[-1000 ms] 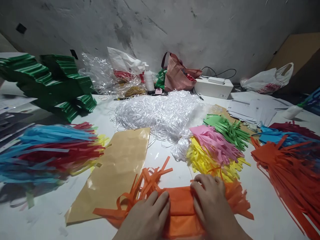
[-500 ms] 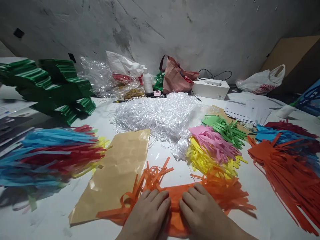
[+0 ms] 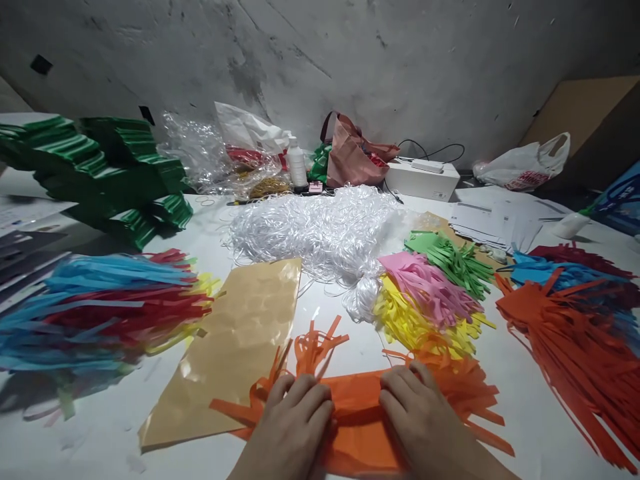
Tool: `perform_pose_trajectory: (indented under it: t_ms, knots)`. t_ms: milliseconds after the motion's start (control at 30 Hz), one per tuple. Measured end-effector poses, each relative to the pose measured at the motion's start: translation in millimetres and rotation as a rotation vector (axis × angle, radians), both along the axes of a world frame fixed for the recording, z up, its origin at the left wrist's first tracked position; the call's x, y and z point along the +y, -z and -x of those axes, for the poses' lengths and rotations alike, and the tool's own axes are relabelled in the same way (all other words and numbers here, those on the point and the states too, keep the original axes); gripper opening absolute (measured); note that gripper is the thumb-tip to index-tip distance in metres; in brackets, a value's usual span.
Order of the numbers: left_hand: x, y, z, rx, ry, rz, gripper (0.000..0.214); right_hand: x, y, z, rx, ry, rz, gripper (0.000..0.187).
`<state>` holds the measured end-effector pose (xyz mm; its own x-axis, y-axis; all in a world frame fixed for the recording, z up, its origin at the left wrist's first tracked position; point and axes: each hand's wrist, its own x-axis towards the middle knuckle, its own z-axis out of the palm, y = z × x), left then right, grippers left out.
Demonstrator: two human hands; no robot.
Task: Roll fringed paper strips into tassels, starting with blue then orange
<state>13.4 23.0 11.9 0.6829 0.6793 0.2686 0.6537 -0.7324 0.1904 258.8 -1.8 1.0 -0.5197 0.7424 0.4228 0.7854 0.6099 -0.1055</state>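
Note:
In front of me lies a sheet of orange tissue paper (image 3: 363, 417) with fringed strips at both ends, a fold or roll running across its plain middle. My left hand (image 3: 295, 420) is on the left part of the middle, fingers curled onto the paper and thumb out of sight underneath. On the right part, my right hand (image 3: 417, 413) grips the same sheet with bent fingers. Fringe spreads out past both hands. A brown paper sheet (image 3: 240, 333) lies just left of my left hand. Yellow fringed tissue (image 3: 413, 320) lies beyond my right hand.
Pink fringe (image 3: 430, 283), green fringe (image 3: 453, 257) and red-orange tassels (image 3: 560, 320) lie to the right. Blue and red tassels (image 3: 125, 300) are on the left. White string (image 3: 320, 223) is heaped mid-table; green stacked paper (image 3: 105, 173) stands at back left.
My hands have moved apart along the orange tissue paper, the right one shifting rightward. More of the plain middle now shows between them, and the left fringe has shifted slightly.

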Motion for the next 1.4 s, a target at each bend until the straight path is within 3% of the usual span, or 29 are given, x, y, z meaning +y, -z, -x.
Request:
perform_pose_trajectory:
  t_ms: [133,267,500,767,867,967,1100,1233,1400]
  knots:
    - [4.6,-9.3,2.3,-0.008,-0.071,0.172,0.027,7.5,-0.9,-1.3,0.122,0.116,0.133,0.023]
    - [7.9,-11.8,-1.9,-0.009,-0.209,0.262,0.034,17.1,2.5,3.6,0.100,0.185,0.161,0.025]
    - [12.2,-13.4,-11.7,0.035,-0.267,0.218,0.039,21.8,-0.2,7.8,0.067,0.230,0.181,0.021]
    - [16.9,0.7,-13.3,0.011,-0.295,0.160,0.038,33.3,2.1,5.8,0.119,0.227,0.166,0.015]
    - [16.7,1.6,-14.2,-0.029,-0.334,0.163,0.037,32.8,0.6,5.4,0.139,0.220,0.042,0.020]
    - [16.3,2.0,-14.5,-0.062,-0.325,0.173,0.037,28.7,-2.2,8.1,0.156,0.086,-0.154,0.033]
    - [15.4,3.1,-12.0,-0.098,-0.308,0.122,0.036,26.0,1.4,15.5,0.092,-0.162,-0.159,0.037]
    - [12.7,1.8,-8.3,-0.165,-0.263,0.083,0.021,27.5,11.1,19.6,0.034,-0.142,-0.184,0.040]
    - [12.4,9.0,-11.1,-0.136,-0.042,-0.149,0.010,27.2,13.7,18.1,0.103,-0.128,-0.109,0.035]
